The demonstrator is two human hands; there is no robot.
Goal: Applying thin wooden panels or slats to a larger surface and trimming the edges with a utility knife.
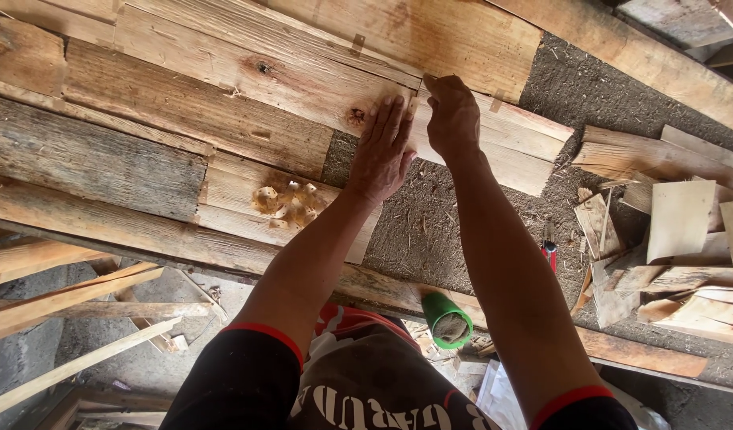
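Broadly, a rough surface of grey, sawdust-strewn board carries everything here, and the biggest thing on it is the run of long weathered planks [135, 119] that stretches away to the left of the fingers and beyond them. Nearest the hands lies a paler plank [318, 84] with a dark knot, and both hands rest on it at its right-hand stretch. The left hand [381, 151] lies flat on that wood, palm down, its fingers [394, 119] spread apart and pressing on the surface just beside the knot, gripping nothing. The right hand [452, 118] sits touching the left one, just to its right, with its fingers [438, 84] curled together into a loose fist; whether they pinch something small against the plank cannot be told, since the knuckles hide it. Below the left fingers, nearer the person, a shorter board [283, 203] shows a torn, splintered patch of pale wood. Well to the right of the right fingers a heap of offcuts [677, 231] lies in a loose pile, flat pale squares over darker scraps. Between that heap and the right forearm a small tool with a red handle [549, 253] lies on the gritty surface. Nearer the person, below both forearms, a green cup [447, 320] lies tipped on its side on a long beam, its mouth grey with dust.
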